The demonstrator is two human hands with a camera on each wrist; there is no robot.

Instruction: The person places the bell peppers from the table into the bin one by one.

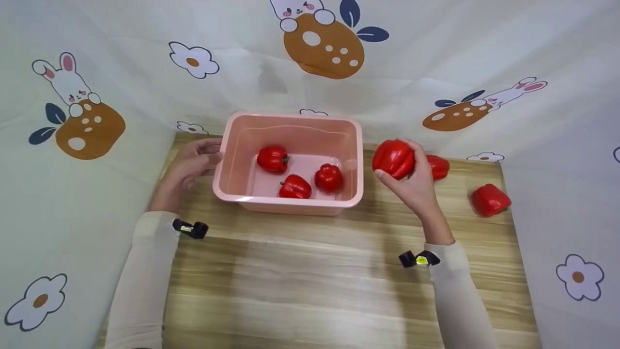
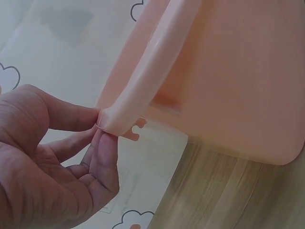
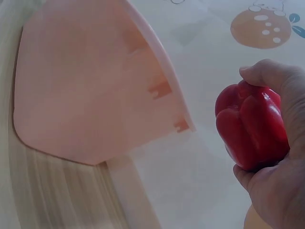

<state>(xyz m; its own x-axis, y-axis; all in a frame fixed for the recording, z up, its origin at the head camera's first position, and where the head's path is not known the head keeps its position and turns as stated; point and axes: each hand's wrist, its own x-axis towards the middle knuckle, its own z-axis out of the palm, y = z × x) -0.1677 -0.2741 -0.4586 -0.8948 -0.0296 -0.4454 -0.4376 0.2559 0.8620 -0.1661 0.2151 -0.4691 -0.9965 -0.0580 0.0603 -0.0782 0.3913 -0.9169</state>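
A pink plastic bin (image 1: 288, 204) stands at the back of the wooden table with three red bell peppers inside, one of them a bell pepper (image 1: 272, 159) at the left. My left hand (image 1: 193, 162) pinches the bin's left rim between thumb and fingers; the left wrist view shows this rim (image 2: 143, 71) up close. Just right of the bin, my right hand (image 1: 414, 182) holds another red bell pepper (image 1: 393, 159) above the table. In the right wrist view, thumb and fingers curl round that bell pepper (image 3: 250, 124), apart from the bin wall (image 3: 90, 90).
Behind the right hand lies a partly hidden red bell pepper (image 1: 438, 167). Another bell pepper (image 1: 490, 199) lies near the right edge of the wooden table (image 1: 300, 276). A pale curtain (image 1: 232, 72) with rabbit and flower prints surrounds the table at the back and sides.
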